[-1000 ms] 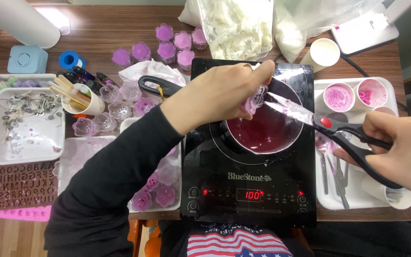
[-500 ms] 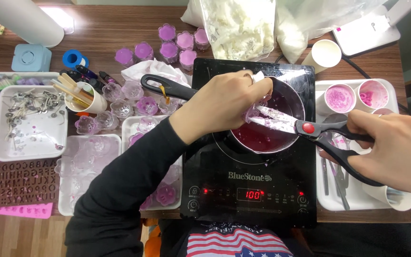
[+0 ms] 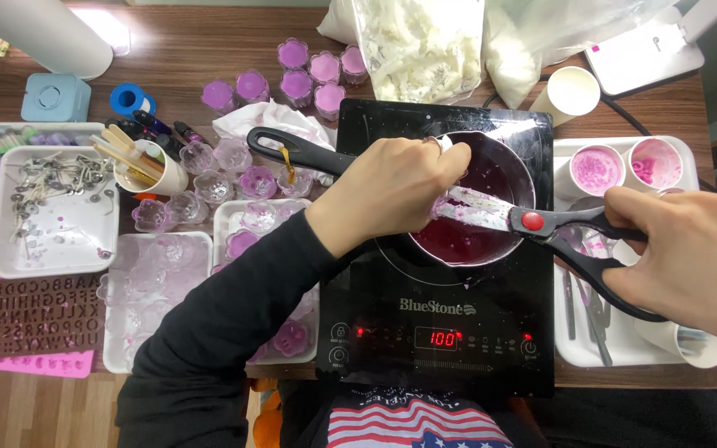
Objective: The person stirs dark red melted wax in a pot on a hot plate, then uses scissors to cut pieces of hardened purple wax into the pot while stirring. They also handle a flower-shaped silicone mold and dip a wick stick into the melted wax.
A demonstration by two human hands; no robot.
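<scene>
- Only the head view here, looking straight down at a pretty packed wooden table [image 3: 209, 41].
- My left hand [image 3: 392, 187] is over the small black pot [image 3: 504, 178] on the black induction hob [image 3: 450, 323]. Fingers are curled in tight around a small clear cup [image 3: 440, 207], held right over the dark purple liquid [image 3: 458, 236].
- My right hand [image 3: 690, 257] is at the right edge, fingers closed through the black handles of a pair of scissors [image 3: 541, 222]. The blades look shut or nearly so, smeared with whitish stuff, and the tip pokes in at the cup. Can't tell if it actually goes inside.
- The pot's long handle [image 3: 292, 153] sticks out far-left, past a crumpled white cloth [image 3: 267, 124].
- The hob has a red lit display on its near edge.
- Left of the hob: white trays [image 3: 126, 348] with clear flower-shaped cups, some with purple in them, and a further tray of metal wick tabs [image 3: 47, 187].
- Near-left corner: a brown letter mould [image 3: 31, 315] on a pink mat.
- Far side: more filled purple cups [image 3: 296, 83] and a bag of white wax flakes [image 3: 421, 46].
- Right tray: two paper cups with pink residue [image 3: 624, 166], just beyond my right hand.
</scene>
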